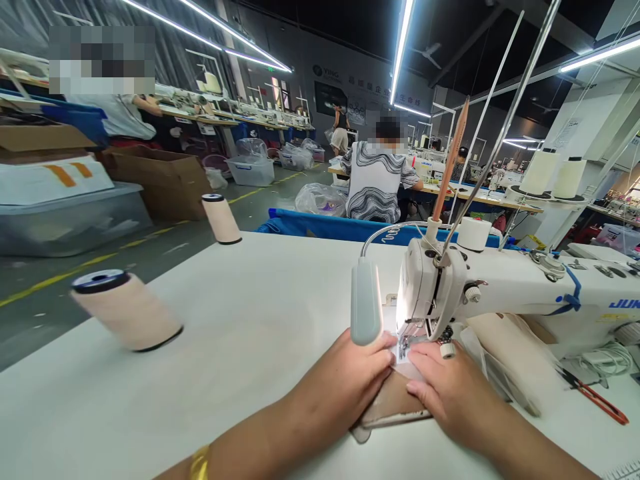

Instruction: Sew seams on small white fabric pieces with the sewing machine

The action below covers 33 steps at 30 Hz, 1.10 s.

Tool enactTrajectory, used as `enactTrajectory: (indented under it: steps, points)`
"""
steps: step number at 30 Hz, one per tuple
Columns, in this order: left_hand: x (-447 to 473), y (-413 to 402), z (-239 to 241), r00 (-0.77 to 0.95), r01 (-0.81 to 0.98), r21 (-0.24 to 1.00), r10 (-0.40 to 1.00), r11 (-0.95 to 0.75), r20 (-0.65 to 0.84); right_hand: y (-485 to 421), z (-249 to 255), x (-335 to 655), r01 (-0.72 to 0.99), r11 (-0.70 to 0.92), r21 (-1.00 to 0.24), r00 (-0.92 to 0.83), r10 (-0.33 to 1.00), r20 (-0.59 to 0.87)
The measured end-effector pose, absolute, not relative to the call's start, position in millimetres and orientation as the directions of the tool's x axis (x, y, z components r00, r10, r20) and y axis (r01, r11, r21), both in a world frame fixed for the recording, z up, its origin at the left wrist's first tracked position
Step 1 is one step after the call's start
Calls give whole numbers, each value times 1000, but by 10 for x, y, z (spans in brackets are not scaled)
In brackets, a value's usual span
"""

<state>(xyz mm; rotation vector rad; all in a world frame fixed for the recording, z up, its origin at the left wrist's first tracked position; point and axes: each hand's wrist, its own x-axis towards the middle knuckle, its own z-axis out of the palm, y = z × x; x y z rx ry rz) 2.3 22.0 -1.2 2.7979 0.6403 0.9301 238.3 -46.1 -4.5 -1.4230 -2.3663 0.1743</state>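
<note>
A white sewing machine stands at the right, its needle and presser foot lit by a small lamp. Just left of the foot is my left hand, its fingers together and pressed down on a pale piece of fabric. My right hand holds the same fabric from the other side, thumb and fingers curled toward the foot. Between my wrists shows a tan, flat surface with a whitish front edge. More beige cloth lies under the machine arm, partly blurred.
Two thread cones stand on the white table at the left. Orange-handled snips and a coiled white cord lie at the right. Ahead, beyond a blue cloth bin, a person sits with their back turned.
</note>
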Motion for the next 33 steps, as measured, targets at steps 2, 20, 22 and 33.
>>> enactTrajectory:
  steps: [2, 20, 22, 33]
  points:
    - [-1, 218, -5, 726, 430, 277, 511, -859, 460, -459, -32, 2389, 826, 483, -291, -419, 871, 256]
    - [-84, -73, 115, 794, 387, 447, 538, -807, 284, -560, 53, 2378, 773, 629, -80, -600, 767, 228]
    - [-56, -33, 91, 780, 393, 392, 527, -832, 336, -564, 49, 2402, 780, 621, -78, -592, 773, 229]
    - [3, -45, -240, 747, 277, 303, 403, -912, 529, -587, 7, 2425, 762, 627, -163, -580, 773, 258]
